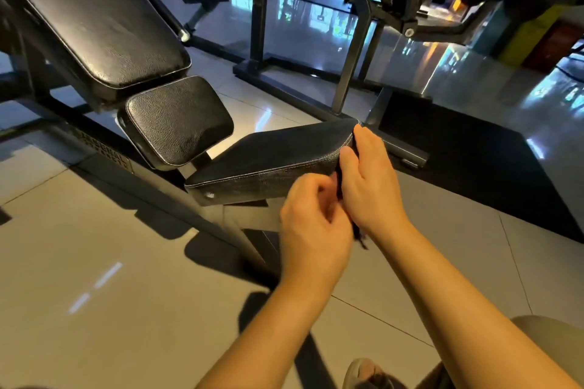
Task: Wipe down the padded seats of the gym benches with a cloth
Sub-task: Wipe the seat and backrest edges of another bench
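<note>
The black padded seat [278,151] of an incline bench sits mid-frame, its near end pointing at me. My right hand [369,180] lies flat against that end with fingers straight and presses a dark cloth [340,181] onto the padding. Most of the cloth is hidden under the palm; a tail [361,237] hangs below the wrist. My left hand [313,224] is just below the seat's corner, fingers curled, and seems to pinch the cloth's lower edge. A smaller pad [177,120] and the long tilted back pad [94,16] lie beyond.
The bench's dark steel frame [151,186] runs across the shiny tiled floor on the left. A machine frame [347,50] stands behind the seat, with a black rubber mat [474,167] to the right. My shoe [363,373] and knee are at the bottom right.
</note>
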`<state>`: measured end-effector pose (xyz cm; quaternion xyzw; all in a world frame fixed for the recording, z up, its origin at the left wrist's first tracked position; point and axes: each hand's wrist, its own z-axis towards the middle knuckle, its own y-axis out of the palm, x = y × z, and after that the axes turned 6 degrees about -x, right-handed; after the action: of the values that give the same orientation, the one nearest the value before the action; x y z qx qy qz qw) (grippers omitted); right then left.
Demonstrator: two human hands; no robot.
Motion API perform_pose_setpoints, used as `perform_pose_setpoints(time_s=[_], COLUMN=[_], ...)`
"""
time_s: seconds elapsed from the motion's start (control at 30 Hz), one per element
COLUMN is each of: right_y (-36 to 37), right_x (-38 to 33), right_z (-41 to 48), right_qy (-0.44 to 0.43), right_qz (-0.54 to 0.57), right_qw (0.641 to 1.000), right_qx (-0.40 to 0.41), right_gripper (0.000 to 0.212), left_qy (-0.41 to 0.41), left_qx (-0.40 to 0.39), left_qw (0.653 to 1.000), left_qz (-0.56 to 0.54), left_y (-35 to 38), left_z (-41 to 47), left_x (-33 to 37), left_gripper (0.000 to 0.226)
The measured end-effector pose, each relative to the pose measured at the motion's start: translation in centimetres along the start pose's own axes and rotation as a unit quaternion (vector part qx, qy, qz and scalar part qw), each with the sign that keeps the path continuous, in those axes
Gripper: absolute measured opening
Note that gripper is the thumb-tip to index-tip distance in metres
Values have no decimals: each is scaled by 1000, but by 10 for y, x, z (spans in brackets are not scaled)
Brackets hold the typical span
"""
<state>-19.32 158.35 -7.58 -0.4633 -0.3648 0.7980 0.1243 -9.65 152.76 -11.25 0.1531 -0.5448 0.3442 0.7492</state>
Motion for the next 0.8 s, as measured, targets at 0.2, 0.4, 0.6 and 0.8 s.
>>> perform_pose_setpoints(time_s=[0.2, 0.4, 0.6, 0.8], right_y=[-14, -10, -15, -13], right_x=[7, 16, 14, 10], right_z=[-3, -2, -1, 0], right_qy=[-43, -30, -21, -3], right_qz=[-16, 14, 48, 50], right_qw=[998, 999, 999, 999], right_qx=[-43, -17, -2, 9], right_gripper=[24, 41, 40, 43], left_qy=[-70, -88, 3, -86], left_qx=[116, 128, 42, 124], left_qw=[990, 986, 999, 989], left_qz=[-27, -53, -3, -6], left_y=[-25, -29, -20, -38], left_z=[13, 17, 14, 21], left_x=[-23, -21, -14, -35], left_gripper=[10, 13, 11, 12])
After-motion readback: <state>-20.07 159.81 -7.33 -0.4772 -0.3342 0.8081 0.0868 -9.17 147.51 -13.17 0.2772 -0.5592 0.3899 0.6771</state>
